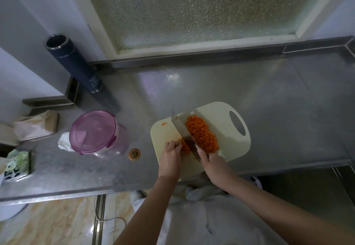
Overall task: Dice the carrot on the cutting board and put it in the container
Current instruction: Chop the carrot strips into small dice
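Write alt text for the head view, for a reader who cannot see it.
A right hand holds a knife on a cream cutting board, blade beside a pile of diced carrot; the left hand, fingers curled, is at the blade's other side. A purple-lidded container stands left on the steel counter.

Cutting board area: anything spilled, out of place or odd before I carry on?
A carrot end lies on the counter, off the cutting board, between it and the container. A few diced bits sit at the board's far-left corner, apart from the main pile. The container's lid is on.
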The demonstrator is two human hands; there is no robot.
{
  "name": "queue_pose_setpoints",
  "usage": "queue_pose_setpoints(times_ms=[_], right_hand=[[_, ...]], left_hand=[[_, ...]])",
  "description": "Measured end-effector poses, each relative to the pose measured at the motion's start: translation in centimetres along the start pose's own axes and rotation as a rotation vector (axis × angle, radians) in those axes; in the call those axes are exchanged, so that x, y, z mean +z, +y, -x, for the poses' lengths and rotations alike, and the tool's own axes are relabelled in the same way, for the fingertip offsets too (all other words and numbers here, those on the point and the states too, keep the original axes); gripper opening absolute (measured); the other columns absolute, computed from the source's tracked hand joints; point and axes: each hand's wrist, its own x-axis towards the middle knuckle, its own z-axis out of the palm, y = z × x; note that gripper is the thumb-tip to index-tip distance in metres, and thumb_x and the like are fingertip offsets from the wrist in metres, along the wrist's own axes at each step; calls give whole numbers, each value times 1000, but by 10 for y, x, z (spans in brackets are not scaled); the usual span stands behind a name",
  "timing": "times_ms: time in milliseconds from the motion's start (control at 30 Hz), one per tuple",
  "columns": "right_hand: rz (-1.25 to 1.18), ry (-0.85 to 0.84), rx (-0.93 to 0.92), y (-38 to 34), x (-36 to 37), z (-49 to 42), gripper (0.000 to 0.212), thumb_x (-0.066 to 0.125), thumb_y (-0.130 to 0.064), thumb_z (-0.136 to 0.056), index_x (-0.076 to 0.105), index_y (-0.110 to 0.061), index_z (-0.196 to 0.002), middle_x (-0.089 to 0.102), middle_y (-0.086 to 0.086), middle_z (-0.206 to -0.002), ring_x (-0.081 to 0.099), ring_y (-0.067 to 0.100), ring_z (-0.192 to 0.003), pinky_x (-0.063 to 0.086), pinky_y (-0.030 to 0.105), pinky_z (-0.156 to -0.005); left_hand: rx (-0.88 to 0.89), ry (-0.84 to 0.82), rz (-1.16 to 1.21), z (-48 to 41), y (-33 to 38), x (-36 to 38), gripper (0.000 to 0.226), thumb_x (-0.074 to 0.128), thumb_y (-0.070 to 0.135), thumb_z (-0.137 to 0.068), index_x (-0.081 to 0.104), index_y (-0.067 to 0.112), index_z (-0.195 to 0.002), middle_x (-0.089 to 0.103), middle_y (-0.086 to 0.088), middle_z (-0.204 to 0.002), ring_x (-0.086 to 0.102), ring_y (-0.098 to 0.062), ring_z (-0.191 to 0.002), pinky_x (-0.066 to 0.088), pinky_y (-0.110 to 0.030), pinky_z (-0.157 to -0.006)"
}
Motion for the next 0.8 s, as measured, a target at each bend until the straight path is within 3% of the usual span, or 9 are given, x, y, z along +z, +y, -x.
queue_pose_setpoints(times_ms=[200,367,467,567,667,733,800], right_hand=[[65,20,17,-2,14,-8,59,26,-50,-98,47,-10,-61,55,9,-63,50,23,-59,33,29,-51],[132,46,-36,-8,21,-16,56,25,-50,-98,41,-16,-57,48,2,-58,53,25,-61,30,27,-45],[72,33,-30,-8,17,-22,55,24,-51,-98,44,-17,-60,47,0,-59,52,22,-63,37,30,-54],[7,29,-23,-6,9,-25,54,25,-50,-98,45,-18,-59,47,-1,-58,52,22,-64,37,30,-63],[-44,41,-36,-6,0,-22,56,28,-47,-99,42,-18,-54,44,-1,-53,45,16,-53,34,30,-56],[-59,49,-51,-7,-4,-18,56,29,-47,-99,38,-19,-52,41,-1,-51,41,14,-49,30,27,-50],[-62,46,-71,-8,-8,-13,56,30,-46,-99,36,-17,-51,38,-2,-49,38,13,-47,27,25,-48]], left_hand=[[10,-69,-52,-3,-2,-1,24,61,-4,-76,67,3,-98,56,-12,-92,52,-29,-89,50,-36,-70],[8,-106,-37,-3,0,-4,23,56,4,-84,65,5,-105,54,-12,-102,49,-28,-98,49,-39,-76],[13,-112,-60,-4,-2,-3,28,55,6,-85,63,6,-112,53,-12,-106,48,-28,-101,50,-39,-78],[-8,-72,-35,-2,-3,1,29,52,6,-83,65,4,-108,55,-13,-100,50,-29,-96,52,-41,-73],[-24,9,21,-1,-5,4,36,40,19,-81,70,6,-98,58,-9,-90,43,-20,-87,53,-35,-64],[-25,27,33,-1,-5,3,30,47,16,-79,71,7,-96,58,-8,-85,44,-20,-82,52,-33,-62],[-34,4,54,-1,-5,4,28,61,4,-76,70,6,-102,59,-10,-86,52,-28,-83,53,-37,-68]])
